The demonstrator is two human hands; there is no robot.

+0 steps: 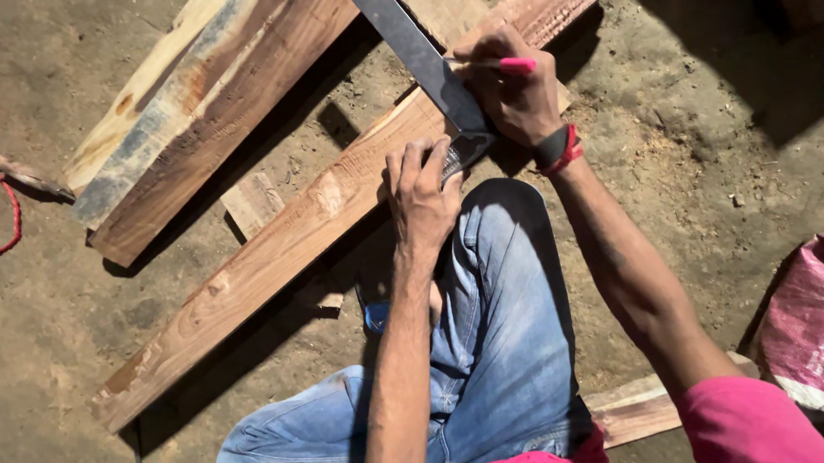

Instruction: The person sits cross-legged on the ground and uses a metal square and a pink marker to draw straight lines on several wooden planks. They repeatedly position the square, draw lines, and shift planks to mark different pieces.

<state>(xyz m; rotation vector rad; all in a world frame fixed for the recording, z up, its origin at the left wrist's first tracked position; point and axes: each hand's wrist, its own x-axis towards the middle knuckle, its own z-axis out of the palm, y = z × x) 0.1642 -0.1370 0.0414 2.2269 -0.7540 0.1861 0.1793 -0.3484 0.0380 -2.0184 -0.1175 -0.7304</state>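
Note:
A long reddish wooden plank (270,254) lies diagonally across the dirt floor. A dark metal square (410,46) rests across it, its blade running up to the top of the view. My left hand (421,198) presses the square's handle against the plank's near edge. My right hand (515,87) holds a pink pencil (507,64) with its tip at the square's blade on the plank; a red and black band sits on that wrist. My knee in blue jeans (502,293) is just below the plank.
A wider board (204,101) lies at the upper left, with small wood offcuts (254,203) between the boards. A red cord (6,213) trails at the left edge. A pink sack (818,331) sits at the right. Another plank piece (633,409) lies under my right arm.

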